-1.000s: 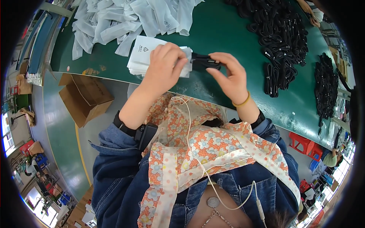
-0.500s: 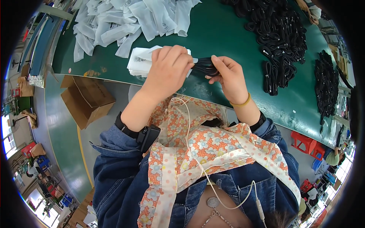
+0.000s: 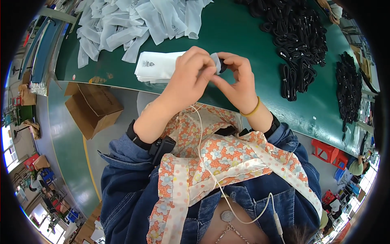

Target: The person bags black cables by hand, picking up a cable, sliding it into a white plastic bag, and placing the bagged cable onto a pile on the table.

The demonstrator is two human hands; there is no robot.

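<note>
Cardboard box (image 3: 92, 106) on floor at left; loose white pouches (image 3: 134, 24) heaped on green table (image 3: 235, 40), neat pouch stack (image 3: 156, 67) below them; left hand (image 3: 191, 77) and right hand (image 3: 237, 79), both pinched shut, share one pouch (image 3: 216, 63) with a dark bundle, seemingly half inserted; black cable coils (image 3: 298, 44), many unpacked, lie right.

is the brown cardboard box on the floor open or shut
Open: the cardboard box beside the green table has its flaps spread; contents cannot be told.
</note>
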